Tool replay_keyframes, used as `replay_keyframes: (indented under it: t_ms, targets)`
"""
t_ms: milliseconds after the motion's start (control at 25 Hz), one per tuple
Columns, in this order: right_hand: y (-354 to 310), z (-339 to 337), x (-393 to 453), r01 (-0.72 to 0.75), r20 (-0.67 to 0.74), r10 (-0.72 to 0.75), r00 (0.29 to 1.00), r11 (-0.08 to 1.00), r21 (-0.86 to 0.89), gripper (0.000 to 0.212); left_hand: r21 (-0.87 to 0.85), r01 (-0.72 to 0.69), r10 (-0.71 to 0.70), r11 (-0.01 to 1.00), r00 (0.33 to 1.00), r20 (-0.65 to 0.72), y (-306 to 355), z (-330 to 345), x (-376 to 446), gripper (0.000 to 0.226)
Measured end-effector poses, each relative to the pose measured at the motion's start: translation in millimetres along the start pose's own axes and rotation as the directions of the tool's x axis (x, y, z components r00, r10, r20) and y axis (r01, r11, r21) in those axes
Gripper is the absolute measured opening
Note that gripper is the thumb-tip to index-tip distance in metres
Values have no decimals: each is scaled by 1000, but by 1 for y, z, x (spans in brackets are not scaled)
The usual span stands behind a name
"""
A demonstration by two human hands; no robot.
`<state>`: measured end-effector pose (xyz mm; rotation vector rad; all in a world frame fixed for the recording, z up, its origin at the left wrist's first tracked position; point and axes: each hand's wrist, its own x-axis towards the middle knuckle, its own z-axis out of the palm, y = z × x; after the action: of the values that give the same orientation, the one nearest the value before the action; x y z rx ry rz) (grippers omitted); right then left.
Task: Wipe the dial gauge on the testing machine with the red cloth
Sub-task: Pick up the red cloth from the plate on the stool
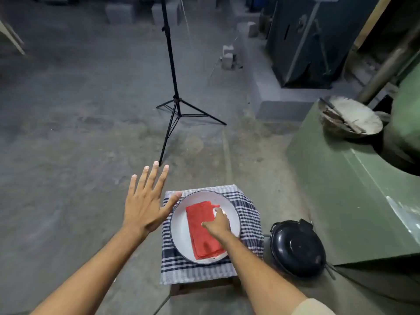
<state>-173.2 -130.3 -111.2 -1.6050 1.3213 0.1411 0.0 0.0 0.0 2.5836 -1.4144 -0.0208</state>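
Note:
A folded red cloth (200, 230) lies in a white round plate (179, 223), which rests on a blue-and-white checked towel (247, 219) over a low stool. My right hand (218, 223) is down on the cloth's right edge, fingers curled at its far corner; whether it grips the cloth is unclear. My left hand (145, 201) hovers to the left of the plate, flat, with fingers spread and nothing in it. The green testing machine (354, 201) stands to the right. Its dial gauge is not in view.
A black tripod stand (175, 98) stands on the concrete floor ahead. A black round pan (297, 248) sits beside the stool at the machine's base. A bowl with white material (352, 117) rests on the machine. A dark cabinet (306, 42) stands at the back right.

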Motion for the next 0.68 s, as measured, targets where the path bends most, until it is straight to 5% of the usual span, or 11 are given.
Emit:
replay_keyframes:
  t_ms: [240, 400, 520, 680]
  targets:
    - [11, 38, 36, -68, -99, 48, 994, 975, -209, 94, 21, 10, -12, 1000, 996, 87, -17, 59, -7, 90]
    - [11, 30, 42, -64, 23, 62, 998, 995, 77, 44, 17, 26, -29, 1000, 989, 148, -19, 66, -10, 91]
    - [1, 14, 28, -58, 62, 39, 997, 938, 342, 33, -3, 38, -37, 999, 987, 159, -9, 54, -5, 93]
    - [-12, -27, 20, -202, 336, -141, 931, 569, 797, 53, -51, 65, -57, 997, 987, 150, 12, 32, 14, 95]
